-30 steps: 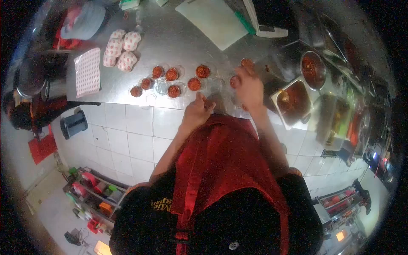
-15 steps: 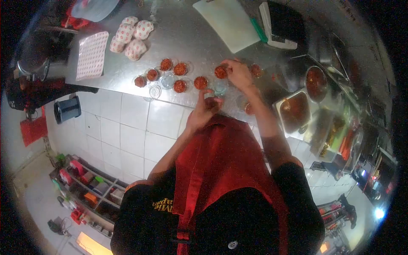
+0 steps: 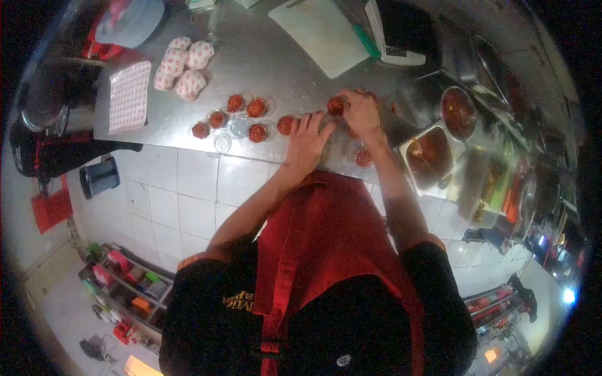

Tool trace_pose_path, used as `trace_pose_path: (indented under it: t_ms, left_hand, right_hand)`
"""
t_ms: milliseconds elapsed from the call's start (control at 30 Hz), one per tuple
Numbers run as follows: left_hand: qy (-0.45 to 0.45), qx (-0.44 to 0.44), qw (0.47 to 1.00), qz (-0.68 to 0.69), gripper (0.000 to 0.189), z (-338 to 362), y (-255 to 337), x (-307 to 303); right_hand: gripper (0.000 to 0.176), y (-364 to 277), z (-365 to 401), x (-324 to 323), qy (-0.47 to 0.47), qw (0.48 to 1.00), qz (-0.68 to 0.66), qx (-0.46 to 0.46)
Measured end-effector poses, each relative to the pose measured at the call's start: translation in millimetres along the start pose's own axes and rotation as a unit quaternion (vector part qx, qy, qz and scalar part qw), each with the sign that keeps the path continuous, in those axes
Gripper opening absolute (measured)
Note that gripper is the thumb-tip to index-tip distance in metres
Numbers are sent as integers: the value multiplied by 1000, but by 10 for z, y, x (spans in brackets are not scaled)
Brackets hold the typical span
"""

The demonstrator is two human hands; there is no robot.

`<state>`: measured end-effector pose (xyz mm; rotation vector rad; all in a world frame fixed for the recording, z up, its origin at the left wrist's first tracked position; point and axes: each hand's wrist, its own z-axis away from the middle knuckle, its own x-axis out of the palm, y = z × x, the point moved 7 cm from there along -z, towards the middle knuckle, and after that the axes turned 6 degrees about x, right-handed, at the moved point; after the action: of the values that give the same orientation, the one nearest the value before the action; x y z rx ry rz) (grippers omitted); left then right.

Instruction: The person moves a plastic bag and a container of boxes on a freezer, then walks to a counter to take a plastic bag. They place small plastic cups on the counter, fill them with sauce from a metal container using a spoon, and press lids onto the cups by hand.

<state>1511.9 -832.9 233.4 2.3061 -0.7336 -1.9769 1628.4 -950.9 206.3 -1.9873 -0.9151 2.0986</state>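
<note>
Small clear cups of chunky red sauce stand on the steel counter in front of me. My right hand [image 3: 362,117] has its fingertips closed at the side of one sauce cup [image 3: 336,105]. My left hand [image 3: 305,143] reaches over the counter with fingers spread, beside another filled cup [image 3: 287,125]; what lies under its palm is hidden. Close to my right wrist is one more filled cup [image 3: 363,157]. Several filled cups [image 3: 256,107] stand to the left, along with a clear, unfilled cup or lid [image 3: 238,128].
Wrapped bundles in patterned paper [image 3: 174,61] and a patterned sheet [image 3: 130,97] lie at left. A white cutting board [image 3: 323,37] is at the back. To the right are a sauce tray [image 3: 428,158] and a round bowl [image 3: 458,113]. The counter's front edge runs near my apron.
My left hand has opened out and moved up over the counter. The cup at my right fingertips has shifted right. The whole view has swung slightly.
</note>
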Motion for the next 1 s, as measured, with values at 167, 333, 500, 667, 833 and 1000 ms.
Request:
trace_pose_path:
  t_ms: [167, 333, 500, 667, 833, 1000]
  left_hand:
    - [21, 88, 996, 22, 37, -33, -29, 147]
    - [59, 40, 993, 96, 26, -158, -42, -78]
    - [88, -89, 981, 148, 16, -436, -397, 47]
    - [110, -150, 969, 164, 18, -481, -624, 176]
    - [90, -125, 971, 183, 18, -533, -706, 278]
    - [28, -135, 944, 300, 20, -544, -842, 282]
  right_hand:
    - [26, 147, -6, -19, 32, 997, -75, 10]
    - [30, 159, 23, -22, -15, 997, -63, 49]
    - [31, 171, 73, 73, -24, 991, -125, 52]
    - [35, 263, 100, 189, -98, 967, -204, 119]
    - [32, 241, 95, 243, -108, 950, -230, 181]
    - [28, 265, 38, 308, -76, 971, -185, 130]
